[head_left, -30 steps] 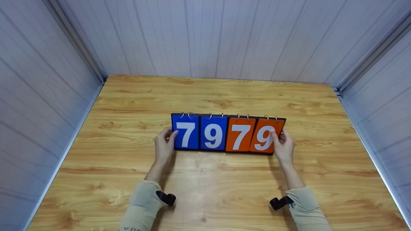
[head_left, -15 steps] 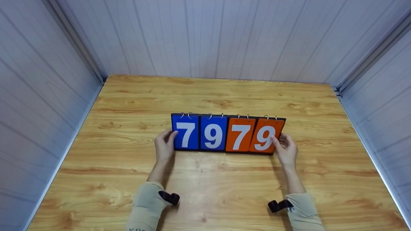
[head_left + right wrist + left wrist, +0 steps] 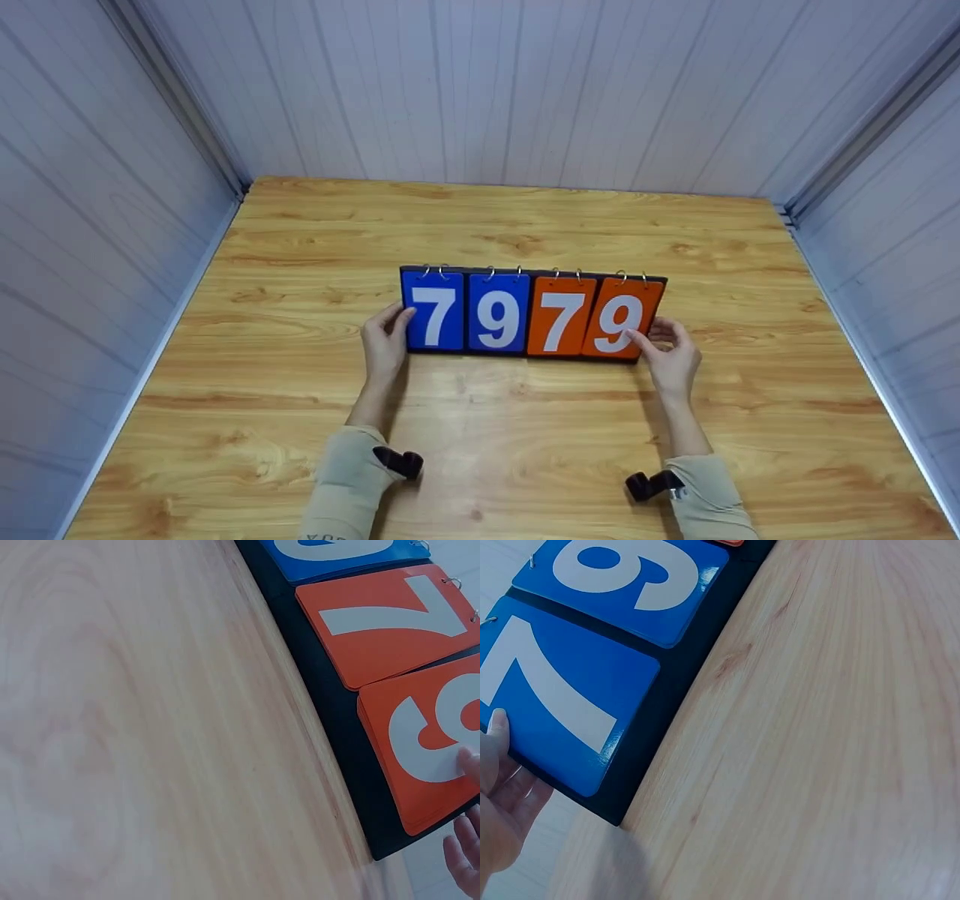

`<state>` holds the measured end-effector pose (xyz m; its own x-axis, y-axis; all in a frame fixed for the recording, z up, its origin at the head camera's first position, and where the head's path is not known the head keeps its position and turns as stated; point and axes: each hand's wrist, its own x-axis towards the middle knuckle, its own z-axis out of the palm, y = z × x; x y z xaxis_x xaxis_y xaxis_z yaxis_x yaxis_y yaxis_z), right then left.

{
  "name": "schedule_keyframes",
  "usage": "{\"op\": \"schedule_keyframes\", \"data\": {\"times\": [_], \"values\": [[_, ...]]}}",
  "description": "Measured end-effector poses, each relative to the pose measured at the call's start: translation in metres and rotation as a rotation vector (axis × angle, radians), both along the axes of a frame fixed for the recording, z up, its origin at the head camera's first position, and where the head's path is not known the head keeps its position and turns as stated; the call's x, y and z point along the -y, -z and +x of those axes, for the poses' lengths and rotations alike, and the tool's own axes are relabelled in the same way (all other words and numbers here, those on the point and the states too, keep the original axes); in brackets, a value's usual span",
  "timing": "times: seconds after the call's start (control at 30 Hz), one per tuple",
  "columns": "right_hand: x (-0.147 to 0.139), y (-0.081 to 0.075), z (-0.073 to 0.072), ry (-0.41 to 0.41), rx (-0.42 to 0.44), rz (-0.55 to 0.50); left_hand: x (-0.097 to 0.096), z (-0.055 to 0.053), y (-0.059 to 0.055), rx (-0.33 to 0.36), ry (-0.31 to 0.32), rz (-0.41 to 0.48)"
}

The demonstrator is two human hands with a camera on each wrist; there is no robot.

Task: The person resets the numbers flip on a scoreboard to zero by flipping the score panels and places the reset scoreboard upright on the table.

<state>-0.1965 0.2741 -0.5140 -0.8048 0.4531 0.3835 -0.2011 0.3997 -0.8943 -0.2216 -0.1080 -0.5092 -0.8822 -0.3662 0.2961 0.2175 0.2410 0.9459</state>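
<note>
A black flip scoreboard (image 3: 525, 353) stands tilted back on the wooden table, its cards hung from metal rings along the top edge. Two blue cards (image 3: 453, 334) read 7 and 9; two orange cards (image 3: 574, 300) also read 7 and 9. My left hand (image 3: 385, 346) grips the board's left edge, thumb on the front and fingers behind. At the other end, my right hand (image 3: 671, 364) holds the right edge, its thumb on the last orange card (image 3: 420, 799). In the right wrist view the fingers (image 3: 461, 851) show beyond the board's edge.
Wooden table (image 3: 517, 435) extends around the scoreboard on all sides. Pale panelled walls (image 3: 480, 90) enclose it at the back, left and right. Both sleeves (image 3: 341, 480) carry a dark wrist camera (image 3: 401, 463).
My right hand has slid slightly down and outward along the board's right edge, its thumb lower on the 9 card. The left forearm has shifted a little right; the scoreboard stays in place.
</note>
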Motion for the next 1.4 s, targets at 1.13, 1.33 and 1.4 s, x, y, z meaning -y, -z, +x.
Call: {"op": "schedule_keyframes", "data": {"times": [1.13,1.33,1.4], "values": [[-0.016,-0.028,0.026,-0.198,0.286,-0.129,-0.004,0.01,-0.019,0.013,0.028,0.017],[-0.06,0.023,0.012,-0.413,0.226,-0.38,-0.008,0.016,-0.029,0.005,0.024,0.017],[-0.062,0.019,0.014,-0.436,0.208,-0.458,-0.007,0.014,-0.024,0.0,0.028,0.025]]}}
